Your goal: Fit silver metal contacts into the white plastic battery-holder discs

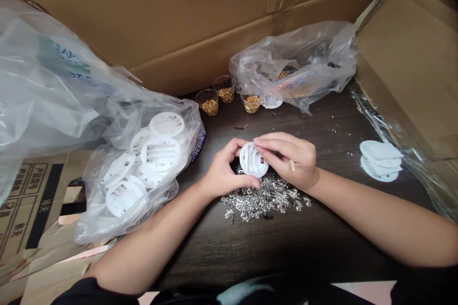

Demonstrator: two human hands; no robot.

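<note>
My left hand [226, 167] grips a round white plastic battery housing [253, 164] by its left side, the thumb along the lower edge and fingers behind it. Slots and ridges show on the housing's face. My right hand [293, 158] is closed in a pinch at the housing's upper right edge; whatever sits between its fingertips is too small to make out. Directly below both hands, a pile of small silvery metal contact pieces and springs [265, 202] is spread over the dark tabletop [286, 243].
On the left, a clear plastic bag [89, 219] holds several white housings [162, 155]. Three clear cups [209, 105] of gold-coloured small parts stand at the back, beside another plastic bag [304, 57]. White flat pieces [381, 161] are stacked at right. Cardboard walls [196, 19] enclose the table's back and right.
</note>
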